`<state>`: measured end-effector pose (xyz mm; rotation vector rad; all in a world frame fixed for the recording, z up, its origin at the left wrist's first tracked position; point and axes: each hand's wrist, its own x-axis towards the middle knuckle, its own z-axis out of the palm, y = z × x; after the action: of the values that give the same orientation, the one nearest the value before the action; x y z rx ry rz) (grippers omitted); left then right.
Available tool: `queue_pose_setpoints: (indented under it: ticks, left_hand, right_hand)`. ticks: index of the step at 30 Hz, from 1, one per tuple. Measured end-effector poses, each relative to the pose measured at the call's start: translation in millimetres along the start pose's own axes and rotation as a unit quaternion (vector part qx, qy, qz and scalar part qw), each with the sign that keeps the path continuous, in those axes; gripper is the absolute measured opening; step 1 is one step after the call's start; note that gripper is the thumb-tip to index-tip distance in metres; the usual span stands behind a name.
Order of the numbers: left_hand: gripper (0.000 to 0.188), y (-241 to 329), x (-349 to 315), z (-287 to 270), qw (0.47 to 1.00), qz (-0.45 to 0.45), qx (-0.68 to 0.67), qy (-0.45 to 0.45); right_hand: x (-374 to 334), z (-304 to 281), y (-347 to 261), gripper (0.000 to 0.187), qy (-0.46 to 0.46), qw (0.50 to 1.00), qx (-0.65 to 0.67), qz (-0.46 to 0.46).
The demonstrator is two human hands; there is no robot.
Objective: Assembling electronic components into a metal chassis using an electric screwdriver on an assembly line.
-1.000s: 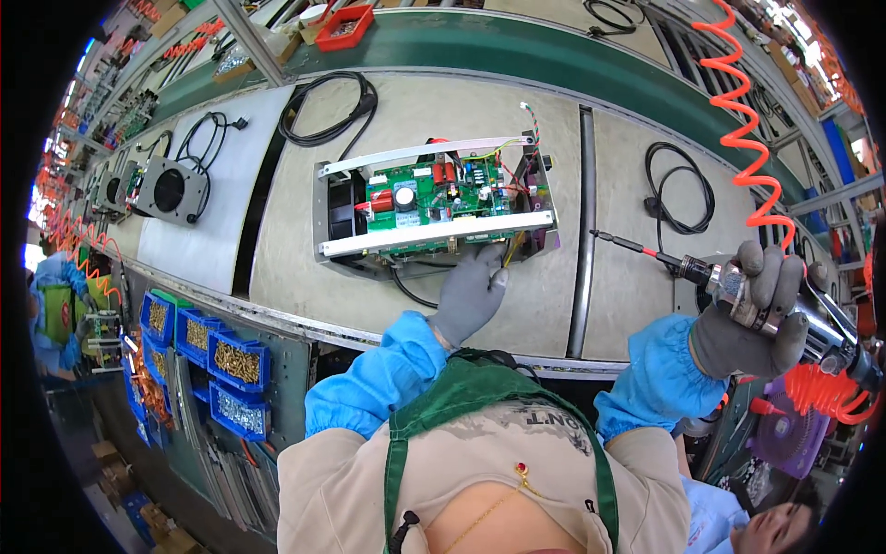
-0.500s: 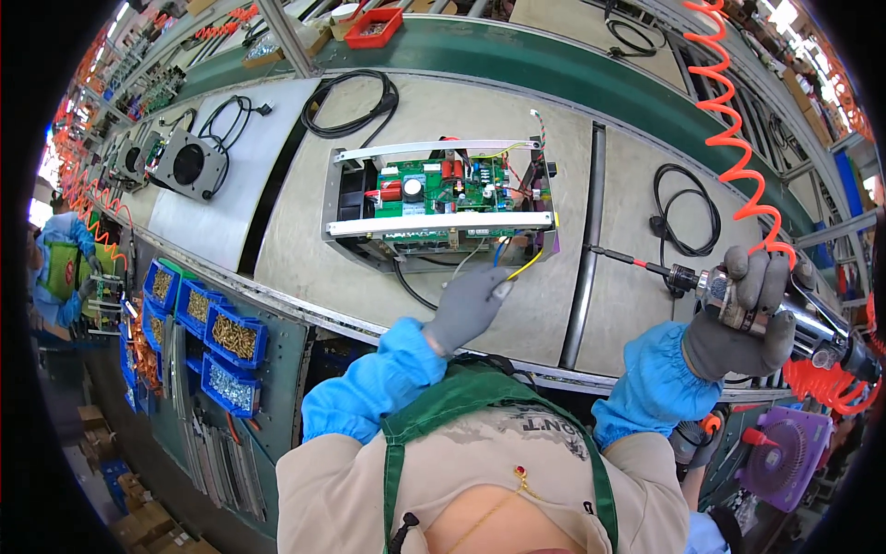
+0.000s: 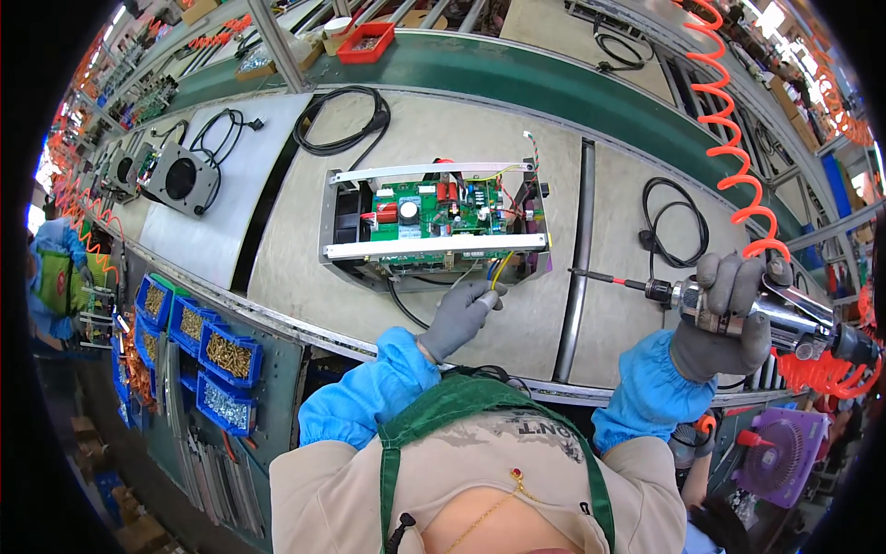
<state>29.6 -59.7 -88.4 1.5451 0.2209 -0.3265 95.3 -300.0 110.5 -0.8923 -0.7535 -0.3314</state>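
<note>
An open-framed electronic unit [image 3: 434,247] with a green circuit board [image 3: 434,208] sits on the bench in front of me. My left hand [image 3: 461,316], grey-gloved, is at its near side, fingers pinched on wires. A yellow wire [image 3: 501,270] runs from the unit down to those fingertips, with a blue and a grey one beside it. To the right, my right hand [image 3: 729,319] is wrapped around a silver pneumatic screwdriver [image 3: 794,319]. Its long bit points left, the tip above the metal bar beside the unit and apart from it.
Blue bins [image 3: 231,358] of screws and small parts hang at the left. Coiled black cables [image 3: 343,120] lie on the bench. An orange spiral air hose [image 3: 729,120] hangs at the right, above a purple fan [image 3: 784,452]. Another person [image 3: 60,277] stands far left.
My left hand keeps near the unit's front edge, its fingertips now up against the yellow wire. The screwdriver has shifted slightly left with my right hand. The whole view has tilted a little.
</note>
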Motion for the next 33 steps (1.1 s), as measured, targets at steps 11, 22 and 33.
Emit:
queue_pose_setpoints:
  ticks: [11,22,33]
  left_hand:
    - [0.028,47,-4,2,0.995,0.072,-0.051,0.044]
    - [0.028,44,3,4,0.993,0.089,-0.004,0.072]
    - [0.026,29,7,11,0.983,0.13,-0.051,0.122]
  right_hand:
    - [-12,-13,63,0.061,-0.034,0.961,-0.015,0.275]
    - [10,17,89,0.044,-0.087,0.793,-0.186,0.574]
    - [19,29,85,0.052,-0.175,0.709,-0.337,0.594]
